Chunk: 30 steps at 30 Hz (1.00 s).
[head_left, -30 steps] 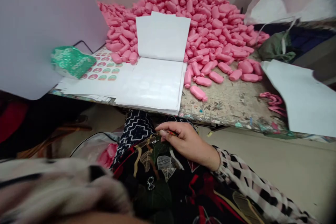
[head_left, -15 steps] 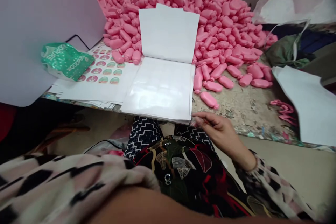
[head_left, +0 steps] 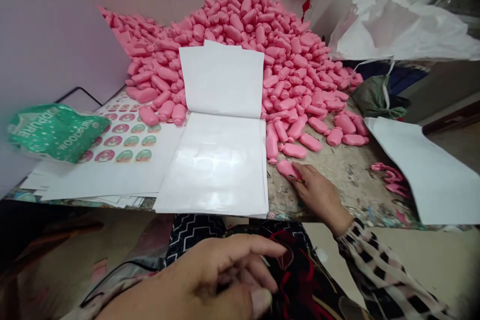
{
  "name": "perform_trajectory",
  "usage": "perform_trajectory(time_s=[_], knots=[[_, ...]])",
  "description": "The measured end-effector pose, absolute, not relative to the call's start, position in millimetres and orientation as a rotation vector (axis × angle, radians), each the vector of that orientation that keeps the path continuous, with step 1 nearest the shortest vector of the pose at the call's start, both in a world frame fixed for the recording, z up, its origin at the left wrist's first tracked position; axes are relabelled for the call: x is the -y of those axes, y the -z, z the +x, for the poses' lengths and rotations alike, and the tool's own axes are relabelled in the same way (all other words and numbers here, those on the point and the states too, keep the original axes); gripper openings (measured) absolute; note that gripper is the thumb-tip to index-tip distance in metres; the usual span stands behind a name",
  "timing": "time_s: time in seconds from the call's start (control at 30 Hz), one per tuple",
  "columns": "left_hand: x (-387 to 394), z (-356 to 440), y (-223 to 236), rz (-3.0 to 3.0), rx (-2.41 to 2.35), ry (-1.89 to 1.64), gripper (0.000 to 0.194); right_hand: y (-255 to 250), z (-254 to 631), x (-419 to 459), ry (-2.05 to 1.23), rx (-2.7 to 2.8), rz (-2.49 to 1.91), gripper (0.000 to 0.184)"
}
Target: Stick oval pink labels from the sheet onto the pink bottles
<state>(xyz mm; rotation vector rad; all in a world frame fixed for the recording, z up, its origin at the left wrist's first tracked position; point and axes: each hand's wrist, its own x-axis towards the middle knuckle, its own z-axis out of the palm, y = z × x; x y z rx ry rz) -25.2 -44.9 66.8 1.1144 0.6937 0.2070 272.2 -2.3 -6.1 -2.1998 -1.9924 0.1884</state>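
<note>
My right hand (head_left: 320, 197) is on the table with its fingers closed on the near end of a pink bottle-shaped piece (head_left: 287, 168), which lies on its side. Something thin and dark shows by those fingertips, too small to make out. Low in the foreground is my left hand (head_left: 213, 277), fingers half bent and apart, with nothing between them. A white sheet with a glossy face (head_left: 213, 165) lies left of my right hand, its upper flap (head_left: 223, 80) raised against the heap of pink pieces (head_left: 300, 67).
Sheets of round stickers (head_left: 123, 141) lie at left under a green plastic package (head_left: 60, 132). White paper (head_left: 427, 170) overhangs the table's right front edge, near pink scraps (head_left: 392, 177). A green cloth bag (head_left: 377, 95) and white plastic bag (head_left: 408, 25) are behind.
My right hand has gone from my lap up to the table and onto the nearest pink piece. My left hand has come into view at the bottom. The camera view has shifted.
</note>
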Motion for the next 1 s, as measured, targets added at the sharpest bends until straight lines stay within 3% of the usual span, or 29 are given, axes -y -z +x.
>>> perform_trajectory(time_s=[0.3, 0.7, 1.0], knots=[[3.2, -37.2, -34.3, 1.088, -0.936, -0.319, 0.038, 8.0, 282.1, -10.5, -0.635, 1.923, -2.191, 0.044], [0.8, -61.6, -88.6, 1.251, -0.884, -0.582, 0.032, 18.0, 282.5, -8.7, -0.375, 1.903, -2.321, 0.06], [-6.5, -33.9, -56.2, 1.292, -0.971, -0.512, 0.033, 1.9, 286.1, -6.1, -0.688, 1.64, -2.145, 0.051]])
